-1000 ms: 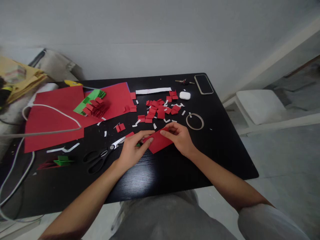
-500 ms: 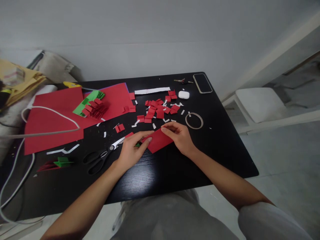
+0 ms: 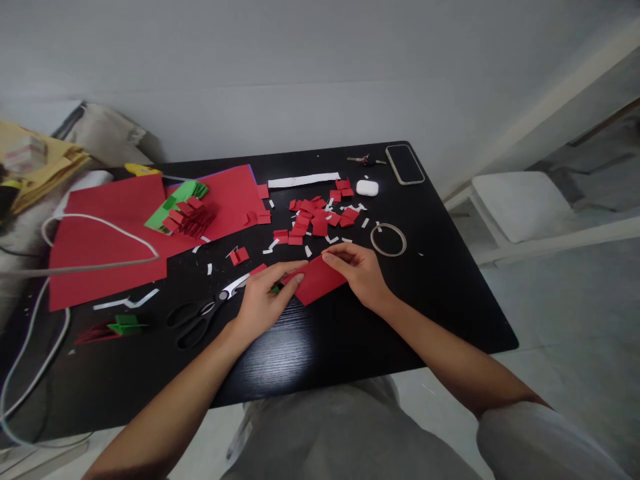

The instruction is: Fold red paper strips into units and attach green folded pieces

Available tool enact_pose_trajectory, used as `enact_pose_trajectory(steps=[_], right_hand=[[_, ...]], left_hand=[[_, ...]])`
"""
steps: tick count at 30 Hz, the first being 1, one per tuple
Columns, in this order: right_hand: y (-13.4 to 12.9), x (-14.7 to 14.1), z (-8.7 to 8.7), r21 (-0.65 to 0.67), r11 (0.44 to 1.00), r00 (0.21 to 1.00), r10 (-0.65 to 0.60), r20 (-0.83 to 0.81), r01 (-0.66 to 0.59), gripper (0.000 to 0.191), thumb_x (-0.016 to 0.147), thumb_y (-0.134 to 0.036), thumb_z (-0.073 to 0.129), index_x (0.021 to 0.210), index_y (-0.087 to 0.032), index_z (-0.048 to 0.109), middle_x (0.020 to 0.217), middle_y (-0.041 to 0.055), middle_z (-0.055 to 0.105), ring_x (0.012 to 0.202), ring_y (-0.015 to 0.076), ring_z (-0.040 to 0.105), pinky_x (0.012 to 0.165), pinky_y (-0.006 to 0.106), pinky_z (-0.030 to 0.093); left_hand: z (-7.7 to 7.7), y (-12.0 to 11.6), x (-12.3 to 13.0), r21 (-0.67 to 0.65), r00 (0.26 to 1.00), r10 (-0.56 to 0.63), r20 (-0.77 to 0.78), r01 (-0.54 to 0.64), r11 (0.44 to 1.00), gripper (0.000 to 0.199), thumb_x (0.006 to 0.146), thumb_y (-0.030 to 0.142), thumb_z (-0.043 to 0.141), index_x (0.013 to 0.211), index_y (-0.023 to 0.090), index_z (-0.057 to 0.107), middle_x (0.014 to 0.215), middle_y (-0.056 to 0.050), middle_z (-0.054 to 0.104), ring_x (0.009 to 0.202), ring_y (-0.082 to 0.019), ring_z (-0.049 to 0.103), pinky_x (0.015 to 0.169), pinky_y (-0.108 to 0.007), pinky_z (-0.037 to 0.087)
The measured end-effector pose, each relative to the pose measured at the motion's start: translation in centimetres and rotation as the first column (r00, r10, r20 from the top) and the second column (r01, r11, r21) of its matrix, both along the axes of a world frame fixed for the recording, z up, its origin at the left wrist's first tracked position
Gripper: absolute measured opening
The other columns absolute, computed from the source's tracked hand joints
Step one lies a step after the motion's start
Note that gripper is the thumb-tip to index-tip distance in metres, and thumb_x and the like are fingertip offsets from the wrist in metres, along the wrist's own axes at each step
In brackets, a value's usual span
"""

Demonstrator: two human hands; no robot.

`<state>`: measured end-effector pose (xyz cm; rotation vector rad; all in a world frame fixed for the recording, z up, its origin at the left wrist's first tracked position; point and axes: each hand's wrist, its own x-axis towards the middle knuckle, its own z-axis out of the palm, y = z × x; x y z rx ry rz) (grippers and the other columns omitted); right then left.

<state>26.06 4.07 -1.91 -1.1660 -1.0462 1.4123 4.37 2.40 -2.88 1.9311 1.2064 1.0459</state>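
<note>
Between my two hands is a piece of red paper [image 3: 321,280], held slightly tilted above the black table. My left hand [image 3: 267,297] pinches its left end, thumb on the near face and fingers behind. At the upper right edge, my right hand [image 3: 357,270] grips the paper between thumb and fingertips. Black-handled scissors [image 3: 200,319] lie just left of my left hand, their blades partly hidden under it. A bit of green shows beneath the left fingers. Beyond the paper lies a scatter of small folded red paper pieces [image 3: 320,225] and white scraps.
Large red sheets [image 3: 110,247] cover the table's left side, with a green and red folded paper stack [image 3: 187,213] on them. A tape roll [image 3: 389,240], a white case [image 3: 367,188], keys [image 3: 367,160] and a phone [image 3: 405,165] lie at right. A white cable [image 3: 65,320] loops at left.
</note>
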Motion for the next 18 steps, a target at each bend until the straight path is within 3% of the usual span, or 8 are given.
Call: enact_pose_trajectory(steps=[18], right_hand=[[0.05, 0.02, -0.1, -0.026, 1.0, 1.0, 0.001, -0.013, -0.001, 0.018, 0.077, -0.041, 0.087, 0.082, -0.026, 0.081, 0.082, 0.0008, 0.08, 0.076, 0.0181, 0.072, 0.075, 0.033, 0.055]], left_hand=[[0.2, -0.14, 0.01, 0.014, 1.0, 0.009, -0.025, -0.009, 1.0, 0.025, 0.098, 0.03, 0.068, 0.119, 0.023, 0.078, 0.112, -0.005, 0.082, 0.088, -0.017, 0.077, 0.08, -0.029, 0.061]])
